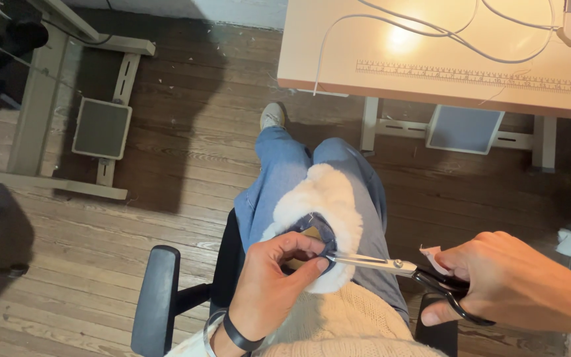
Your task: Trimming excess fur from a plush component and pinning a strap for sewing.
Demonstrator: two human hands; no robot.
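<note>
A white fluffy fleece piece with a blue denim edge (322, 198) lies on my lap over my jeans. My left hand (272, 284) pinches the denim edge at the near side of the piece, thumb and fingers closed on it. My right hand (513, 281) grips black-handled scissors (404, 268), whose silver blades point left and meet the fabric right at my left fingertips. A small scrap of pale material (434, 258) sticks up beside my right fingers.
I sit on a black chair with an armrest (155, 297) at my left. A pale sewing table (444, 53) with a printed ruler and white cables stands ahead right, its pedal (464, 129) beneath. Another table frame with a pedal (102, 127) stands left on the wooden floor.
</note>
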